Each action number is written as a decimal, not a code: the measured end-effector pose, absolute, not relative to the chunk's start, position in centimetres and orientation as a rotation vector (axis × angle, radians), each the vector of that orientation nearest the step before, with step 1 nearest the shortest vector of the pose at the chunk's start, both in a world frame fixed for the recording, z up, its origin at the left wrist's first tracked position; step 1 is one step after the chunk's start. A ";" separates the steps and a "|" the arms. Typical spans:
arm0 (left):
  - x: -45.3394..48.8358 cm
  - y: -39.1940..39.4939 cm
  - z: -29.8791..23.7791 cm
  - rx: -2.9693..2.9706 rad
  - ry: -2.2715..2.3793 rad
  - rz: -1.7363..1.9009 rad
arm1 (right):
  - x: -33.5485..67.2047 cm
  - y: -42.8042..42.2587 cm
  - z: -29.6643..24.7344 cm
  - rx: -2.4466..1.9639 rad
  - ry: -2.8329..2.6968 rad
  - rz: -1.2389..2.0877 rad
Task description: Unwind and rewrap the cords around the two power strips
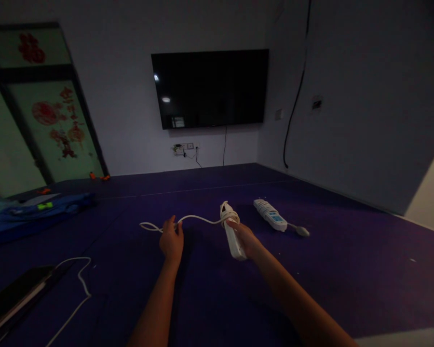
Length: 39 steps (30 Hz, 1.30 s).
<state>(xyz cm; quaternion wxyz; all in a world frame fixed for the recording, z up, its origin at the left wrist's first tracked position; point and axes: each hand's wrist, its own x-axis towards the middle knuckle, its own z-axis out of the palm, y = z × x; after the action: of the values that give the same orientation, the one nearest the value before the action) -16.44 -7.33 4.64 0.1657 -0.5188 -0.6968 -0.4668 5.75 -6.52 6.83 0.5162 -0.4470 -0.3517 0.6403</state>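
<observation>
My right hand (246, 239) is closed around a white power strip (234, 241), held tilted over the purple mat. Several turns of its white cord (204, 219) are wound about the strip's far end. From there the cord runs left to my left hand (171, 239), whose fingers are pinched on it. A loose loop of cord sticks out past the left hand's far side. To the right of my right hand lies a second white power strip (275, 218), its cord wrapped around it and its plug (303, 231) resting on the mat.
A dark flat device (16, 294) with a white cable (82, 277) lies at lower left. Blue cloth (54, 209) is heaped at the left. A television (211, 89) hangs on the far wall above sockets, and a black cable (295, 103) dangles along the right wall.
</observation>
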 end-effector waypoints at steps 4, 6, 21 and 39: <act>-15.5 -7.8 5.1 -1.483 -1.809 -1.303 | 5.3 -6.7 6.7 -1.151 -0.916 1.343; -14.7 -7.9 5.0 -1.566 -1.656 -1.265 | 5.1 -6.8 6.6 -1.180 -0.986 1.209; -12.7 -8.1 3.7 -1.906 -1.122 -1.048 | 3.9 -6.4 4.0 -1.099 -1.441 0.738; -15.6 -8.6 5.0 -1.480 -1.509 -1.239 | 5.1 -7.9 6.1 -1.260 -2.214 -0.455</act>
<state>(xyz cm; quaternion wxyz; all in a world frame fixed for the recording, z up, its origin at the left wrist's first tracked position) -15.61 -8.64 5.05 0.3388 -0.5685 -0.5794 -0.4757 5.09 -7.91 6.12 0.2735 -0.4682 -0.8231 -0.1690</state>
